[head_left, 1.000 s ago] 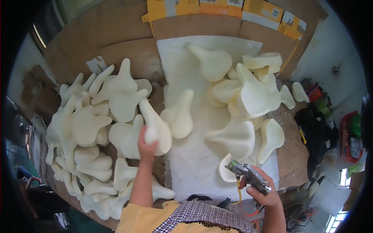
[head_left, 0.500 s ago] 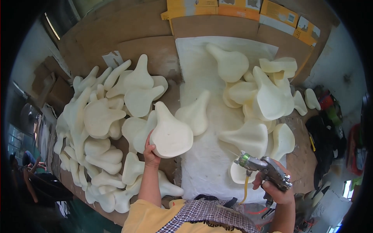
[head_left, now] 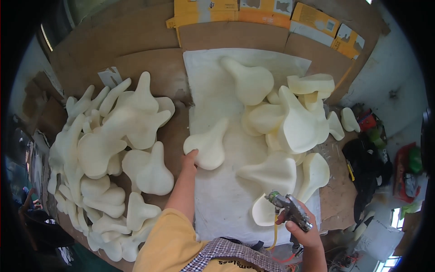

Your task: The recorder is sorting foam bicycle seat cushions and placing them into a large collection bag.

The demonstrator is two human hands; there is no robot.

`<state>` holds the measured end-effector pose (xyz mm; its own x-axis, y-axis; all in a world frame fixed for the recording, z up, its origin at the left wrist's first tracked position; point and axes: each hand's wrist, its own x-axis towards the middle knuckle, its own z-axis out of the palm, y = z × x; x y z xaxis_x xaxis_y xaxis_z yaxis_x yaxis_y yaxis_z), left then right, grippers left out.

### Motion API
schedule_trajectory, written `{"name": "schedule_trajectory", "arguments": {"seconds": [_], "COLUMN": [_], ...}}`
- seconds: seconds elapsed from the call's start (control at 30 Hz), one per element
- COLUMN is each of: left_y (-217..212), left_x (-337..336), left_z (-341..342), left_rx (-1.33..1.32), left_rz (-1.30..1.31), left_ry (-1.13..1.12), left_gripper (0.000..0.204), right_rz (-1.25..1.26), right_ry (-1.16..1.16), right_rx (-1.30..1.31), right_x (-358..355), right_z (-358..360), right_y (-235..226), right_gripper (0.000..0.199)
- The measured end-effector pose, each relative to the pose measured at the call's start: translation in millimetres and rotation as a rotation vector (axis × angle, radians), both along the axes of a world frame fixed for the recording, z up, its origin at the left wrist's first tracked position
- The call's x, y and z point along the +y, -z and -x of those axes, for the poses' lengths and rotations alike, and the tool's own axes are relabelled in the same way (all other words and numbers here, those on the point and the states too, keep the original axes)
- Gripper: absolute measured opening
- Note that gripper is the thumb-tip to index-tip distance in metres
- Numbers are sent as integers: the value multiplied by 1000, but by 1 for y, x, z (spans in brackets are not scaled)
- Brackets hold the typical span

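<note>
My left hand (head_left: pixel 189 159) reaches forward and grips the wide end of a cream foam saddle-shaped piece (head_left: pixel 209 144), which lies on the white sheet (head_left: pixel 217 199). My right hand (head_left: pixel 302 230), low at the right, is closed around a metal spray gun (head_left: pixel 290 209) whose nozzle points left over a small round foam piece (head_left: pixel 263 212). A yellow hose (head_left: pixel 274 235) hangs from the gun. More cream pieces (head_left: pixel 294 124) are heaped on the sheet's right half.
A big pile of the same foam pieces (head_left: pixel 104 154) covers the brown cardboard (head_left: pixel 149 63) at the left. Flattened yellow boxes (head_left: pixel 253 11) lie along the far edge. Dark bags and coloured clutter (head_left: pixel 371 158) sit at the right.
The foam piece my left hand held up is no longer raised; that hand now sits at the edge of a piece lying on the sheet. The spray gun has stayed low at the right.
</note>
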<state>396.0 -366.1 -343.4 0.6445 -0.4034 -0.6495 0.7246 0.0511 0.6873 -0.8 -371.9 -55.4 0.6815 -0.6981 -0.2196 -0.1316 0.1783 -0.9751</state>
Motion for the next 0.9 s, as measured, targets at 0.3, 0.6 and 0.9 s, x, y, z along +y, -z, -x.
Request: {"name": "schedule_trajectory", "arguments": {"seconds": [0.3, 0.6, 0.9], "left_y": [-114, -21, -17], "left_x": [21, 37, 57], "left_z": [89, 64, 70], "left_rx": [-1438, -126, -994], "left_rz": [-16, -319, -347], "left_ry": [901, 640, 436], "left_gripper": [71, 40, 38], "right_rz": [70, 94, 184], "right_ry": [16, 15, -82], "right_rx": [29, 138, 309], "right_x": [-6, 6, 30], "right_z": [8, 16, 35], "right_y": [-2, -28, -53], "right_gripper": [59, 56, 51]}}
